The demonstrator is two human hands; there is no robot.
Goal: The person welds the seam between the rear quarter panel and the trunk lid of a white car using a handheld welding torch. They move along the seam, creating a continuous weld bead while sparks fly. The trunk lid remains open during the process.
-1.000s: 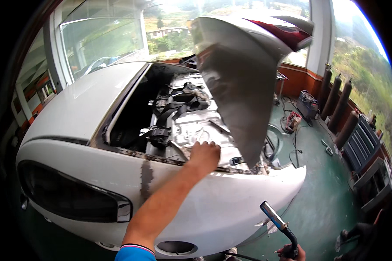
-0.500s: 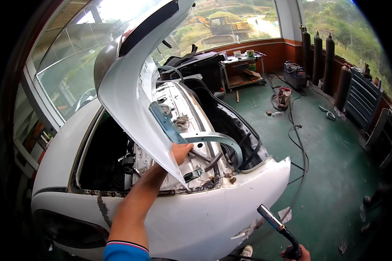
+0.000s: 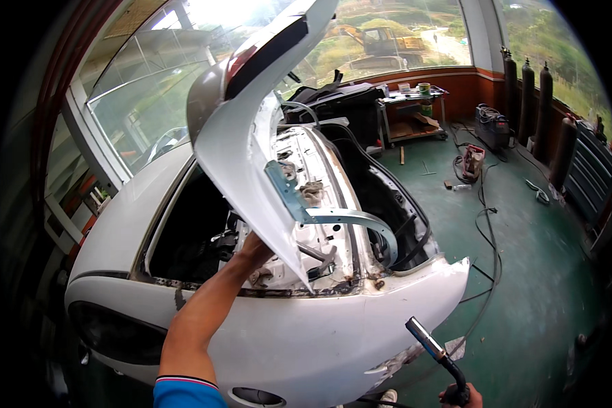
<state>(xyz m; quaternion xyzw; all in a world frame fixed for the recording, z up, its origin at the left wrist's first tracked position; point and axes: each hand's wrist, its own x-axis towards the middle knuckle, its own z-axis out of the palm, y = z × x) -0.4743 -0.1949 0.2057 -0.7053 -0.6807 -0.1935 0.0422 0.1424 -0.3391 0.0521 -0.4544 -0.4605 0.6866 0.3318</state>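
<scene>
Grips torch (image 3: 426, 339) in curled right hand (image 3: 474, 396), pointing it longways far and left; has left hand (image 3: 255, 247) behind white panel (image 3: 234, 160), cannot tell if open or holding

The raised lid (image 3: 241, 170) overhangs the white deck (image 3: 330, 180), while the dark cabin opening (image 3: 183, 228) seems passable.

The car (image 3: 360, 326) is white, the torch (image 3: 436, 351) silver and black, the stripe-edged sleeve (image 3: 189, 394) blue.

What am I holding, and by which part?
Your right hand holds the torch by its black lower end. Your left hand is partly behind the white panel: can't tell.
</scene>
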